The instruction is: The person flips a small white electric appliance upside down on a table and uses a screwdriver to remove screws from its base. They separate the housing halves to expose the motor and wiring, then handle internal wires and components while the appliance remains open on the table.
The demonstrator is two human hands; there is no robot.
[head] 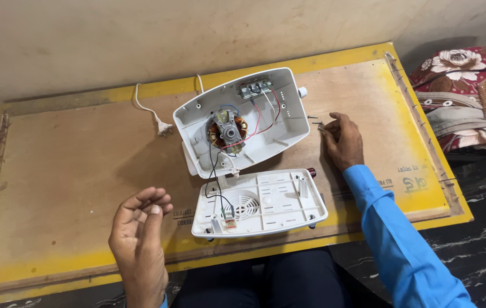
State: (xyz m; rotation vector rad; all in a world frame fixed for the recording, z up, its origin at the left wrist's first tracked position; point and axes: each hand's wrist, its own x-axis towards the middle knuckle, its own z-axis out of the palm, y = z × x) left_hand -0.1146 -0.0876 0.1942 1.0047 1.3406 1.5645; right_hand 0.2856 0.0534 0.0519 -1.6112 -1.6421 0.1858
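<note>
White appliance housing [243,117] open at centre of board [72,165], motor [228,132] exposed, base cover [260,202] just below. Right hand [342,140] pinching small screws [315,121] beside housing. Left hand [139,231] loosely curled, empty. Disassembly stage, judged; screws need careful collecting.

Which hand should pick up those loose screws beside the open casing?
Right. The right hand already rests by the small screws, fingertips at them. The left hand hovers empty and half curled at the near table edge, across the open white casing.

Two housing halves [242,117] [260,202] (white), one plug [163,129]
</note>
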